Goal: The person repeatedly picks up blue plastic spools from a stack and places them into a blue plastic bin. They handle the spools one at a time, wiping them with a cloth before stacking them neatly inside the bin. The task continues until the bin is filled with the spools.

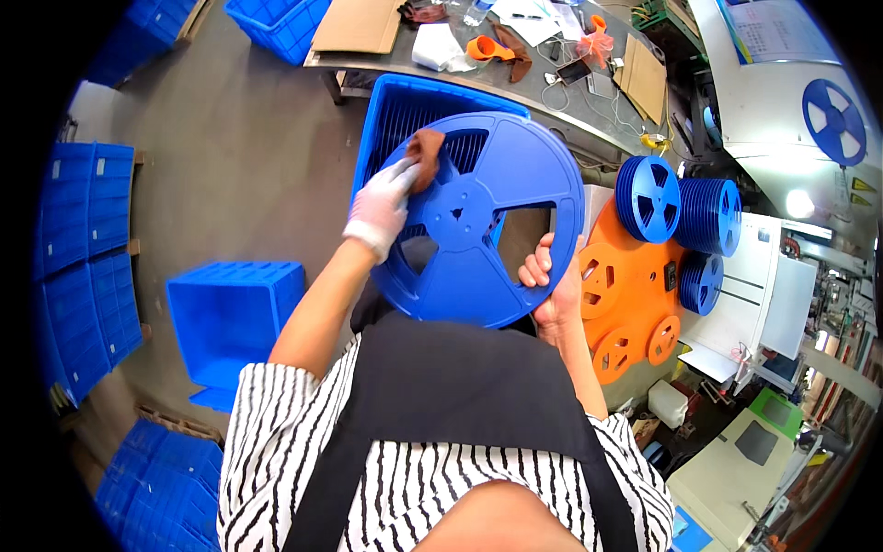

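Here, my gloved left hand (379, 204) clasps a brown cloth (427, 156) against a blue reel (474, 232), my right hand (562, 308) curls round its rim, a bin (372, 129) beyond.

Cardboard (357, 25), white papers (531, 29) and a dark phone (574, 72) on the grey worktop (441, 83), stacked blue crates (66, 207) at far left; white jug (667, 403), beige machine (727, 478) at lower right

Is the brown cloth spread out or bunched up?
Bunched up: the left hand holds the brown cloth in a small wad over the blue reel.
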Tool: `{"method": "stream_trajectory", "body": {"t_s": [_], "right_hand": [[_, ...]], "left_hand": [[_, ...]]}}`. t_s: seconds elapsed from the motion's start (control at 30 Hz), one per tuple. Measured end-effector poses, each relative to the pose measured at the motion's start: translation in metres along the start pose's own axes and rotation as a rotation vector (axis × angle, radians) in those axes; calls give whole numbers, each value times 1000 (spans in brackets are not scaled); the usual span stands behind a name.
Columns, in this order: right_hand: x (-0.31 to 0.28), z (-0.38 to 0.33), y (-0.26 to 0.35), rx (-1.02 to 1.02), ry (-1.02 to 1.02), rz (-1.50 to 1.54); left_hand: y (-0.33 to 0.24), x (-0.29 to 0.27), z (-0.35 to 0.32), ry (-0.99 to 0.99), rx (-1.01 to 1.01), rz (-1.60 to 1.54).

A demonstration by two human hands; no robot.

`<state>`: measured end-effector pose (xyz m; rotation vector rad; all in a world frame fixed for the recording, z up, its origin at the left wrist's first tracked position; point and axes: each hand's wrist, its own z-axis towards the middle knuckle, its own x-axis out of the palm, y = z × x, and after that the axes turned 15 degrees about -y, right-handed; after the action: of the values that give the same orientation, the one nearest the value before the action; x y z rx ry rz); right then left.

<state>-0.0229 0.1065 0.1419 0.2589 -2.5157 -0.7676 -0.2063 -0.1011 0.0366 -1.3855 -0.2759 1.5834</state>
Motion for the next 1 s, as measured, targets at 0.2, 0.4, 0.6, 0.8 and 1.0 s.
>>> {"method": "stream_trajectory", "body": {"t_s": [0.2, 0.4, 0.6, 0.8, 1.0], "right_hand": [[-22, 15, 9, 18, 64, 159], [-38, 27, 13, 48, 203, 237], [-32, 26, 22, 49, 233, 218], [-28, 37, 33, 149, 53, 240], [-22, 38, 44, 73, 68, 81]], "left_hand": [[40, -47, -35, -201, -73, 66], [-19, -88, -30, -182, 69, 77], [-26, -103, -38, 170, 382, 287], [-36, -82, -47, 524, 448, 392], [-13, -41, -69, 473, 492, 371]]}}
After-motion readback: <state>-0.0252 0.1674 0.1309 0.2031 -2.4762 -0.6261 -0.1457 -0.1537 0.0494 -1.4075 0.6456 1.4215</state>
